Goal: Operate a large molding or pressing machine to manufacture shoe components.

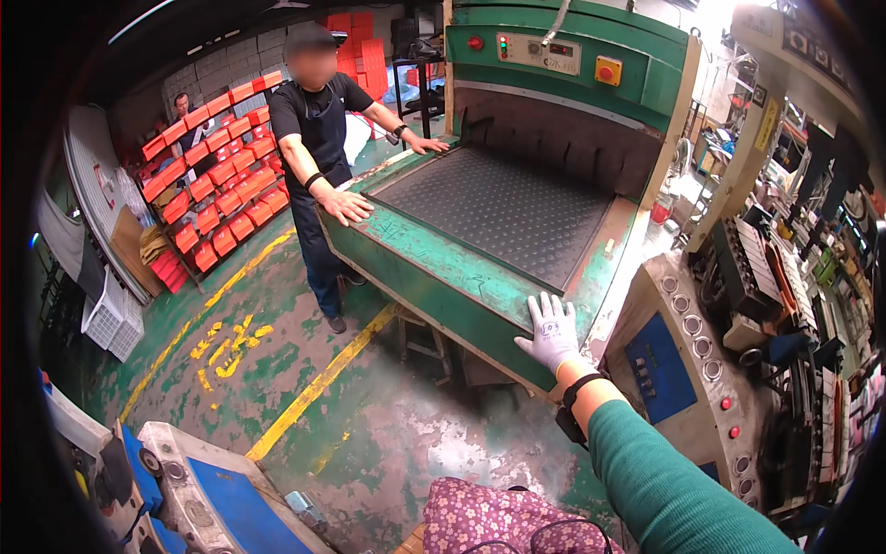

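My right hand, in a whitish work glove, lies with its fingers spread on the near right corner of the green metal frame. It holds nothing. The frame surrounds a dark textured belt that leads into the dark opening of a large green machine. Across the frame on the left stands a co-worker in a dark apron; both that person's bare hands rest on the frame's edge. My left hand is out of view.
Above the opening sit a control panel and a yellow-and-red button. Grey-and-blue machines stand at right and lower left. A rack of orange bins stands behind the co-worker. Yellow lines mark the worn floor.
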Motion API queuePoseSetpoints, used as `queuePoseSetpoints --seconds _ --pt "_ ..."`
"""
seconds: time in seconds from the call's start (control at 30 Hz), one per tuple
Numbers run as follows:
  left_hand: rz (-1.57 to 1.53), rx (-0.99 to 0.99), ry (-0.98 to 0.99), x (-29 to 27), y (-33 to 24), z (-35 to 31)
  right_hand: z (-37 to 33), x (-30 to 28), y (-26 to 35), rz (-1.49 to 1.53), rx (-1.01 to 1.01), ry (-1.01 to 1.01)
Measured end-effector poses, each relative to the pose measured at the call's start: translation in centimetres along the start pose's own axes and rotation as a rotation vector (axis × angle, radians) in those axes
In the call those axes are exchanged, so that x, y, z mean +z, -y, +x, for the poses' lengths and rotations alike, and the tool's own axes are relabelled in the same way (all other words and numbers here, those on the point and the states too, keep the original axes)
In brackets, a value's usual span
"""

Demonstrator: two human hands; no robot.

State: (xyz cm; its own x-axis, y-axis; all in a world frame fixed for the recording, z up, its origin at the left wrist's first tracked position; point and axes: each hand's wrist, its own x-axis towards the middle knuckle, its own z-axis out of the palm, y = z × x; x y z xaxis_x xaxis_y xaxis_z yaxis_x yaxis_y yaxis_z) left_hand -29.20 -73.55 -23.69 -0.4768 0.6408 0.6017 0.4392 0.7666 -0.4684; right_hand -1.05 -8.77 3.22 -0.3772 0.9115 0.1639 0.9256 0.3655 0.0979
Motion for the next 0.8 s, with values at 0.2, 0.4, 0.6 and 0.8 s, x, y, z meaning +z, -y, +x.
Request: queuePoseSetpoints --seconds 0.2,0.4,0.6,0.8 --pt "-0.035 -0.188 0.005 -1.9 -2.7 1.5 0.1 0.1 0.2 0.011 -0.008 -0.025" --pt "-0.102 -0.205 0.162 -2.6 -4.0 1.9 -0.2 -0.5 0.4 0.024 0.003 0.011" --pt "-0.136 -0.214 0.225 -3.0 -5.0 2.6 -0.2 -0.6 0.3 0.029 0.015 0.037" --pt "-0.162 -0.214 0.265 -3.1 -5.6 3.1 0.0 -0.5 0.4 0.013 0.010 0.047"
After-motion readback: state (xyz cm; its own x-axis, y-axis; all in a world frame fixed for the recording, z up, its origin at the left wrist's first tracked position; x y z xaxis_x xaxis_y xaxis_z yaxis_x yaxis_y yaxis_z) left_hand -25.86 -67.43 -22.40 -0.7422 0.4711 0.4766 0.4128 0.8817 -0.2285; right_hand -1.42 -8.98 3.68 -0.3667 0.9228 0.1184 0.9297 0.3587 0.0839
